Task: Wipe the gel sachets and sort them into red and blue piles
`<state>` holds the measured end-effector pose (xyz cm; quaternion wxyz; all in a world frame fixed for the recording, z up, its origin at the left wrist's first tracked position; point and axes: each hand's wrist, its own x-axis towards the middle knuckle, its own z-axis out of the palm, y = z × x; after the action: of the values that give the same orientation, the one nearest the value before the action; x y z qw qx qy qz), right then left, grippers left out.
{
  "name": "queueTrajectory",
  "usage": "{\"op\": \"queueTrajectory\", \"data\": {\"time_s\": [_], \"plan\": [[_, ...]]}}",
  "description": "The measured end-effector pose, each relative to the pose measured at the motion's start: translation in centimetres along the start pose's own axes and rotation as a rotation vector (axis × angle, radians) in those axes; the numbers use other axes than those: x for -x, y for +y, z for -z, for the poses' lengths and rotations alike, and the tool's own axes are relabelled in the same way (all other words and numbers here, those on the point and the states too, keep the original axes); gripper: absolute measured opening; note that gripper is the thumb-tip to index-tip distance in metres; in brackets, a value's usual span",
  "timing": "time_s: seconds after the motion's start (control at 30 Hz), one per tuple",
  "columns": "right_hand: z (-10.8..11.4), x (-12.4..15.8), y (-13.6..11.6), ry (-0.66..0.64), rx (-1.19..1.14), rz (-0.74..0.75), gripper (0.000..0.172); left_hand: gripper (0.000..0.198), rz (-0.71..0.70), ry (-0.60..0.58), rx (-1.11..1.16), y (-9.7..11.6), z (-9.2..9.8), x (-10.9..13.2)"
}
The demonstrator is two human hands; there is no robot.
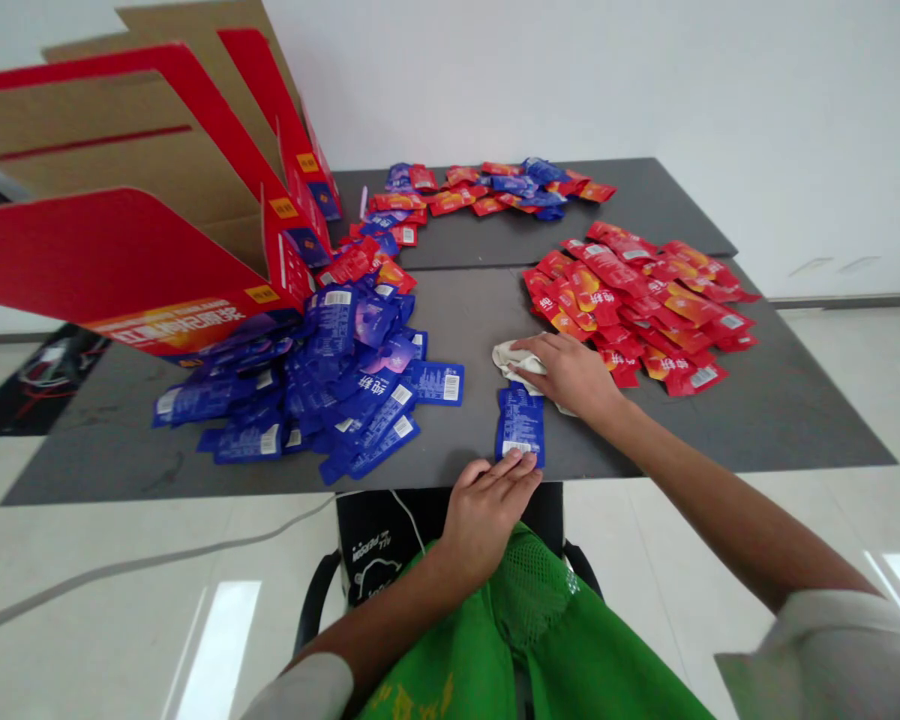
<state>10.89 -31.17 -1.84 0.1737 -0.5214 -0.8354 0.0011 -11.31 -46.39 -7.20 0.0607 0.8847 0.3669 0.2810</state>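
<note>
**Cloth point(514, 362) and sachet point(520, 425) pressed down on the counter point(450, 330)**

The right hand point(566, 375) is laid open over the crumpled cloth, unclenched. The blue sachet is seen just below it, touched at its lower end by the open, ungripping left hand point(487, 515). Red sachets point(637, 310) are heaped just beyond the right hand; blue sachets point(345, 380) are piled well left.

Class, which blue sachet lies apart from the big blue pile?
The blue sachet touched by the left hand, lying alone by the table edge, away from the blue pile.
</note>
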Motion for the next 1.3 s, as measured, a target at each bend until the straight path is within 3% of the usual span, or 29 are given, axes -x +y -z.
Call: {"op": "queueTrajectory", "data": {"time_s": [0.13, 0.27, 0.4, 0.47, 0.57, 0.73, 0.9, 1.03, 1.1, 1.2, 1.3], "plan": [[1.5, -1.6, -0.2, 0.045, 0.039, -0.034, 0.039, 0.029, 0.009, 0.006, 0.009, 0.1, 0.2, -0.2], [4.0, 1.8, -3.3, 0.176, -0.047, -0.047, 0.038, 0.029, 0.003, 0.022, 0.016, 0.2, 0.3, -0.3], [3.8, 6.6, -6.3, -0.032, -0.084, 0.047, 0.032, 0.027, 0.013, 0.034, 0.031, 0.2, 0.5, -0.3], [2.8, 7.3, -6.4, -0.048, -0.103, 0.041, 0.033, 0.027, 0.011, 0.032, 0.037, 0.3, 0.5, -0.3], [1.2, 5.6, -5.1, -0.009, -0.086, 0.004, 0.034, 0.03, -0.011, 0.0, 0.017, 0.2, 0.6, -0.3], [-0.1, 0.0, -2.3, -0.022, 0.005, -0.025, 0.035, 0.031, 0.004, -0.015, 0.004, 0.3, 0.5, -0.3], [1.3, -2.4, -2.1, 0.02, 0.046, -0.072, 0.037, 0.029, 0.014, 0.012, 0.004, 0.4, 0.4, -0.4], [4.1, 0.8, -4.3, 0.172, -0.041, -0.071, 0.036, 0.032, 0.004, -0.016, -0.006, 0.4, 0.4, -0.3], [4.6, 3.4, -5.7, 0.098, -0.052, -0.012, 0.034, 0.034, 0.004, -0.009, 0.004, 0.3, 0.4, -0.3], [3.7, 6.2, -7.0, -0.022, -0.057, 0.021, 0.031, 0.033, 0.017, 0.02, 0.028, 0.4, 0.4, -0.4], [2.1, 5.9, -6.3, -0.014, -0.059, -0.037, 0.031, 0.031, 0.009, 0.01, 0.024, 0.4, 0.5, -0.4]]}}
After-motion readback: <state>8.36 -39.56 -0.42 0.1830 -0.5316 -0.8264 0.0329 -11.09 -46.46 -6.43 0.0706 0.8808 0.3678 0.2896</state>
